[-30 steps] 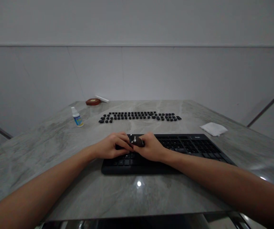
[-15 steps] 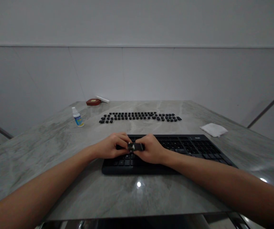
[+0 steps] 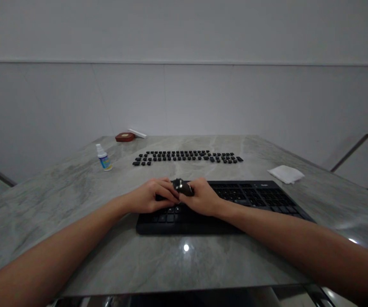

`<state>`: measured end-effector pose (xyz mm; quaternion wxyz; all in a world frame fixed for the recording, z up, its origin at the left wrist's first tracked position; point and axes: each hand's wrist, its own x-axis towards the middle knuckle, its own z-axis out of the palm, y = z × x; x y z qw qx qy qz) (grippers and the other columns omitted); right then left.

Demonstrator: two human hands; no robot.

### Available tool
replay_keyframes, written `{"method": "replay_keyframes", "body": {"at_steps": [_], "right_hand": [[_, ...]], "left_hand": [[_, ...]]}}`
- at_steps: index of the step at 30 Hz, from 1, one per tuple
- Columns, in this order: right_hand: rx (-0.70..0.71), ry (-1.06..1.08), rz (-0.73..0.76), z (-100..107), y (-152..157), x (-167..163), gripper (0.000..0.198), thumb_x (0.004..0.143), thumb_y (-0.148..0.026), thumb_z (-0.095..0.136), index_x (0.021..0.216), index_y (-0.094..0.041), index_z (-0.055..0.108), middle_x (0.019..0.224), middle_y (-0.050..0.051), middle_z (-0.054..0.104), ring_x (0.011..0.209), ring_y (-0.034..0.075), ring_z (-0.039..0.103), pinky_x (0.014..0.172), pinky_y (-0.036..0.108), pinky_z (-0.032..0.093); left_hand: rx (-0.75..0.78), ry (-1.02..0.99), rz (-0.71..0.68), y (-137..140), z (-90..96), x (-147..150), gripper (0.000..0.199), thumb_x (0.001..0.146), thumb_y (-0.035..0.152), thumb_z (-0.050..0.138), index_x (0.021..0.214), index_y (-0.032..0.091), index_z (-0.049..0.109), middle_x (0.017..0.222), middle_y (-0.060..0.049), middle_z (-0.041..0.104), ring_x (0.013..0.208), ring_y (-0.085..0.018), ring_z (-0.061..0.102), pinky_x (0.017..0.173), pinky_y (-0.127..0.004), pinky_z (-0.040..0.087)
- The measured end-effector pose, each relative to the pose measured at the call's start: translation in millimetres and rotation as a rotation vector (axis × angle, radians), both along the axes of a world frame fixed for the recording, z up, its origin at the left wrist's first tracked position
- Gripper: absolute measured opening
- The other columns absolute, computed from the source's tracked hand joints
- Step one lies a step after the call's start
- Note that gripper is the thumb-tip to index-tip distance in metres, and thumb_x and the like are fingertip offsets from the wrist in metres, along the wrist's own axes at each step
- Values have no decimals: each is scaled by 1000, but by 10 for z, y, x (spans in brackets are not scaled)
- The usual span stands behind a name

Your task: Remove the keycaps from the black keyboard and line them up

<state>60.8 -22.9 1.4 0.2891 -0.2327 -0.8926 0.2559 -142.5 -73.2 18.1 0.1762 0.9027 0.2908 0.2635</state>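
A black keyboard (image 3: 225,219) lies across the table before me, with some key places bare. My right hand (image 3: 203,197) is closed around a short black tool (image 3: 184,188) with shiny metal spots at its left end. The tool is held just above the left half of the keyboard; its exact kind does not show. My left hand (image 3: 152,196) rests on the keyboard's left side, fingers bent and pressed together beside the tool's end. Whatever its fingertips pinch is hidden.
Several loose black keycaps (image 3: 184,158) stand in rows behind the keyboard. A small spray bottle (image 3: 104,158) is at the left, and a folded white cloth (image 3: 286,174) at the right. A reddish-brown case (image 3: 125,137) and a white strip (image 3: 137,133) lie near the wall.
The black tool has risen and tilted in my right hand, so its left end now points upward. My left fingers have shifted slightly right, and the keyboard stays in place.
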Motion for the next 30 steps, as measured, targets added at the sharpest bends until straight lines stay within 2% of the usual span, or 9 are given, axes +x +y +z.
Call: {"method": "replay_keyframes", "body": {"at_steps": [2,3,4,7,9,14,18,22,30], "right_hand": [[-121,0,-76,19,7,-21,33,77,-28,50,47,-16,45,47,-4,34,45,7,35,45,21,23],[-120,1,-55,21,6,-19,33,77,-28,50,47,-16,45,47,-4,34,45,7,34,45,21,24],[-76,1,6,19,1,-10,30,76,-27,51,48,-16,46,48,-3,37,46,7,35,45,21,25],[190,13,287,-2,-23,51,16,68,-21,55,53,-17,54,49,-3,47,47,9,39,49,23,29],[279,46,340,-9,-34,90,12,66,-20,55,54,-17,55,48,-2,48,46,9,39,50,24,29],[30,33,52,31,-13,100,28,72,-21,53,46,-17,43,46,-5,36,43,6,32,46,22,24],[-77,18,35,63,4,65,28,71,-23,53,46,-17,39,48,-5,31,46,6,30,46,22,23],[-183,24,-56,47,25,55,31,71,-27,50,45,-18,34,49,-5,28,47,7,28,44,22,22],[-249,97,-57,41,51,68,28,69,-28,47,48,-20,32,51,-5,26,49,7,28,46,23,21]], "left_hand": [[-5,-3,2,2,-8,-8,15,89,19,60,91,18,75,97,-8,74,91,-19,65,90,-36,49],[-7,-4,2,1,-9,-11,15,89,18,61,92,18,75,98,-8,74,92,-19,65,90,-36,49],[-8,-6,1,0,-7,-12,15,89,18,61,92,18,75,98,-8,74,92,-19,64,89,-36,49],[-14,-2,-14,-7,15,-4,14,88,17,62,90,17,76,97,-8,74,89,-18,63,87,-35,49],[-13,2,-31,-10,27,3,14,88,16,62,91,18,76,98,-9,73,88,-18,63,86,-35,49],[-8,-12,-9,0,-6,-11,19,91,17,58,102,21,74,97,-8,73,90,-18,63,88,-37,49],[-4,-6,-8,-3,-15,-23,19,90,18,60,104,22,73,98,-7,74,94,-19,63,91,-39,49],[4,-6,7,-8,-1,-6,17,88,20,64,103,19,73,100,-8,73,98,-20,64,94,-40,49],[39,-110,64,1,-55,11,11,88,21,64,91,16,73,94,-9,73,87,-17,68,84,-33,56]]}}
